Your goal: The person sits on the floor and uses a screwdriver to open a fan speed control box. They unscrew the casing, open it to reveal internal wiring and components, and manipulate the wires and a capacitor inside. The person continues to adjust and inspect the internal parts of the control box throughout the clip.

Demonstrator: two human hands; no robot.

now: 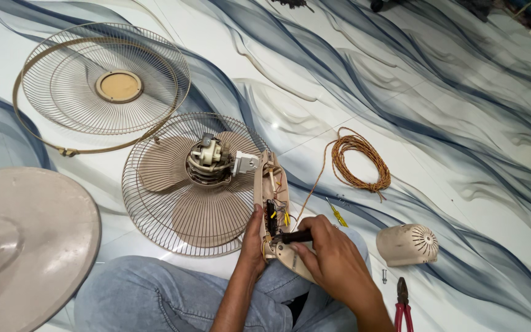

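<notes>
Far left of the frame we've got the round fan base (29, 246) on the floor (462, 123), with the front grille (106, 86) in the upper left. Center-left is the rear grille (185, 184) with the blades and bare motor (210, 160). At lower center our left hand (254, 243) steadies the open fan neck housing (271, 203), fingers wrapped on its side, while our right hand (333, 261) is clenched around a black-handled tool (295, 236) poking into it. To the right: coiled brown cord (359, 161), beige motor cover (408, 244), red pliers (404, 307).
</notes>
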